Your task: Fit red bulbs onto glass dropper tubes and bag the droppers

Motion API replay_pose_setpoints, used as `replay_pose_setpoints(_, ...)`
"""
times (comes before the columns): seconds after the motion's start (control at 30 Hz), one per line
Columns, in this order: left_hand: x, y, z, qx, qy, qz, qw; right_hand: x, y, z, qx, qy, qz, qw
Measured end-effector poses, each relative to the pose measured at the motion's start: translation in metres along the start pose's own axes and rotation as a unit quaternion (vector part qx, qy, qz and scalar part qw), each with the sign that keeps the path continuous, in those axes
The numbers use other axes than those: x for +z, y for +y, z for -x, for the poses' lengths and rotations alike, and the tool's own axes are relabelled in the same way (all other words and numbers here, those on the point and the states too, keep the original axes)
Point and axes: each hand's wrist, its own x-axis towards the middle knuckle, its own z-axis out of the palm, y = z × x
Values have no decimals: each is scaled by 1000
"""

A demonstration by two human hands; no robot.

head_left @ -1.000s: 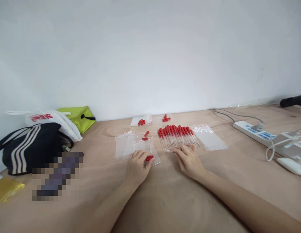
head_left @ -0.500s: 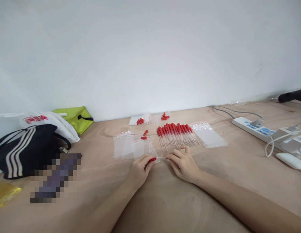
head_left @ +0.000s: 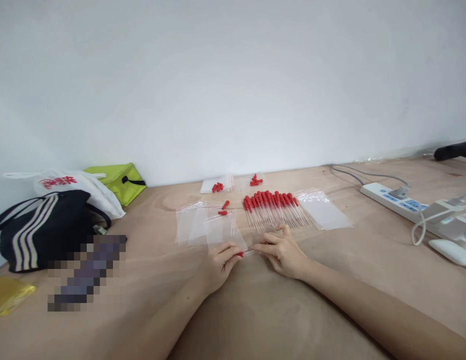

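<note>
My left hand pinches a red rubber bulb, with only its end showing past the fingertips. A thin clear dropper tube lies between the two hands, its far end in the pinched fingers of my right hand. Whether the tube sits inside the bulb is too small to tell. Just beyond my right hand lies a row of droppers with red bulbs, their clear tubes pointing toward me. Two loose red bulbs rest by the clear zip bags beyond my left hand.
More red bulbs lie near the wall on a bag, with another small pile beside them. A zip bag lies right of the row. Bags including a black one stand left; a power strip with cables lies right.
Both hands have shifted slightly, and the bulb and tube sit a little lower and nearer to me. Less of the red bulb shows past my left fingers.
</note>
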Motion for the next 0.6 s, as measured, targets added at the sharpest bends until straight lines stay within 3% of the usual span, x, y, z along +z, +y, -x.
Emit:
replay_pose_setpoints(0.47, 2, 0, 0, 18, -19, -46, 999, 4, -8, 1, 10, -5, -4, 1000)
replay_pose_setpoints(0.6, 0, 4, 0, 14, -48, -60, 997, 5, -13, 2, -5, 0, 14, 1000)
